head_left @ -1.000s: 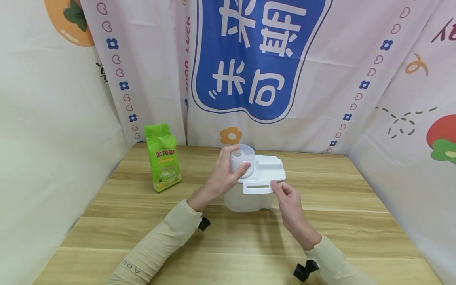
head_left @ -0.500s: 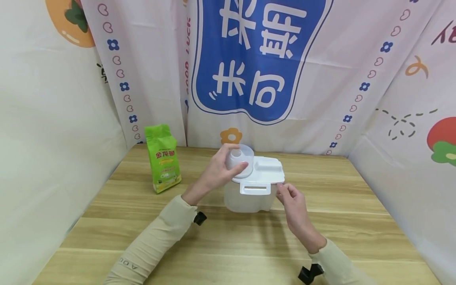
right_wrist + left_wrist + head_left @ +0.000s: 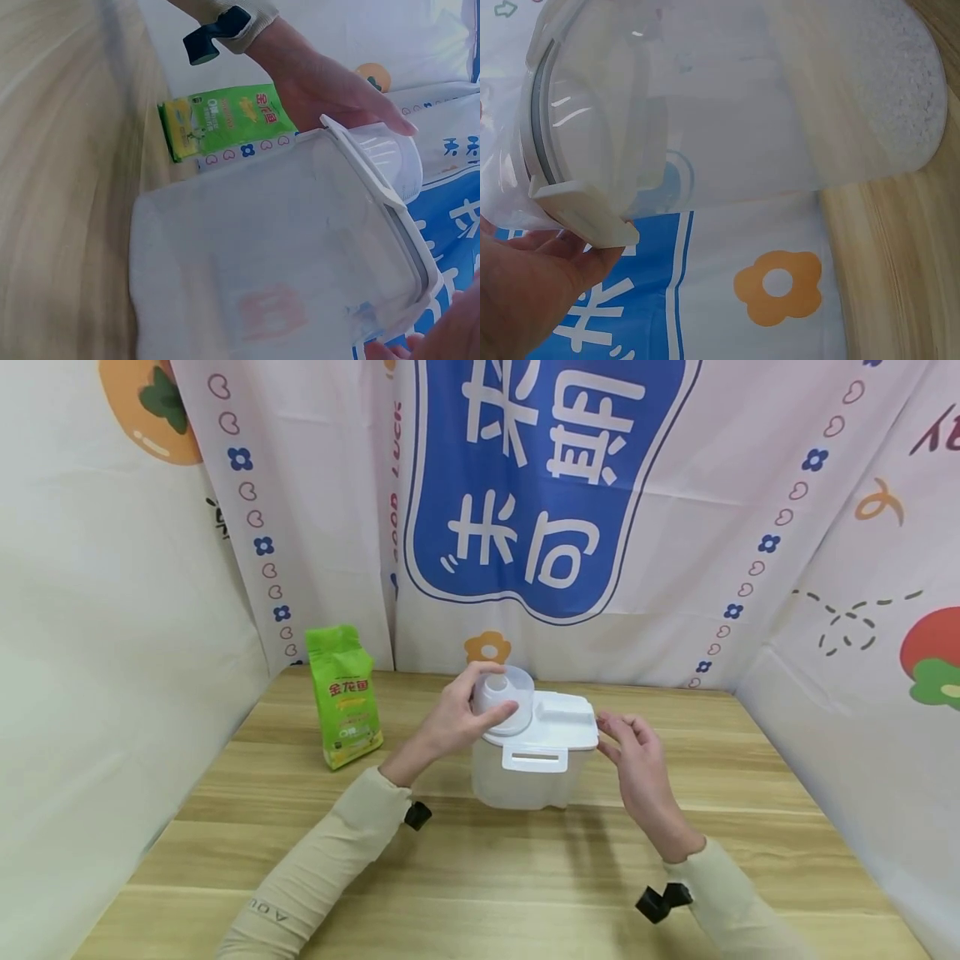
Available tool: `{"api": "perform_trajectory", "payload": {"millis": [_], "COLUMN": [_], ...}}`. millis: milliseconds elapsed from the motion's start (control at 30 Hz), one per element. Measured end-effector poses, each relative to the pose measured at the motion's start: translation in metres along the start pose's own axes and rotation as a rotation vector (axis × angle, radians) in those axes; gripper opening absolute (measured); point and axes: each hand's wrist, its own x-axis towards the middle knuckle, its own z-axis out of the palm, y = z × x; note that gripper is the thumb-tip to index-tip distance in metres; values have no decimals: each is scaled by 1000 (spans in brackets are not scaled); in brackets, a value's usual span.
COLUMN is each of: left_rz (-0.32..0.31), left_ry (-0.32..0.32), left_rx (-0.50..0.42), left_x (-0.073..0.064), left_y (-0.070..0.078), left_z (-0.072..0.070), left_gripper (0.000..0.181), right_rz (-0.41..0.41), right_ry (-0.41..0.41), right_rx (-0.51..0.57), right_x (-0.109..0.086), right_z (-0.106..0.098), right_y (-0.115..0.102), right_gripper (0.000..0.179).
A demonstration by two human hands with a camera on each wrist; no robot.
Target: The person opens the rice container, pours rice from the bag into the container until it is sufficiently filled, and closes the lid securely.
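A translucent storage container (image 3: pixel 517 783) with a white lid (image 3: pixel 564 732) stands on the table. White grains resembling rice (image 3: pixel 900 90) lie inside its base in the left wrist view. My left hand (image 3: pixel 456 717) holds the clear measuring cup (image 3: pixel 521 689) on the lid's left half, thumb in front and fingers behind. The slotted front latch (image 3: pixel 557 765) juts outward. At the lid's right end, my right hand (image 3: pixel 639 760) has loosely bent fingers against or beside the edge; contact is unclear. Another flared latch (image 3: pixel 589 217) shows by the left hand in the left wrist view.
A green packaged bag (image 3: pixel 348 706) stands upright at the back left of the wooden table (image 3: pixel 480 893). Printed cloth (image 3: pixel 330 527) hangs behind and on both sides. Black camera mounts (image 3: pixel 663 902) sit on both wrists.
My right hand has left the front latch and moved right and back to the lid's right end. The left hand stays on the measuring cup. The container has shifted very slightly.
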Motion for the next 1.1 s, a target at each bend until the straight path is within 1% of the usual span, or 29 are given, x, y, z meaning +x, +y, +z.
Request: {"api": "perform_trajectory", "payload": {"millis": [100,200,367,567,667,867,1100], "left_rz": [-12,-23,-16,2,7,23,-5], "left_ry": [-19,-36,-55,-73,-84,-110,-131], "left_rx": [-14,-27,-17,-19,-25,-30,-35], "left_x": [2,2,5,7,8,12,14], "left_y": [-2,-3,-7,-11,-12,-16,-18], "left_z": [-2,-5,-8,-13,-15,-19,-22], "left_gripper": [49,48,48,48,48,47,46], "right_rz": [-18,-8,26,30,34,25,31], "right_ry": [-33,-73,-103,-119,-121,-110,-98], "right_rx": [-18,-45,-37,-30,-32,-22,-17], "right_x": [5,9,13,17,18,18,15], "right_z": [1,4,7,7,7,7,7], "right_y": [-2,-2,-2,2,3,5,5], "right_gripper": [38,43,43,43,39,20,16]}}
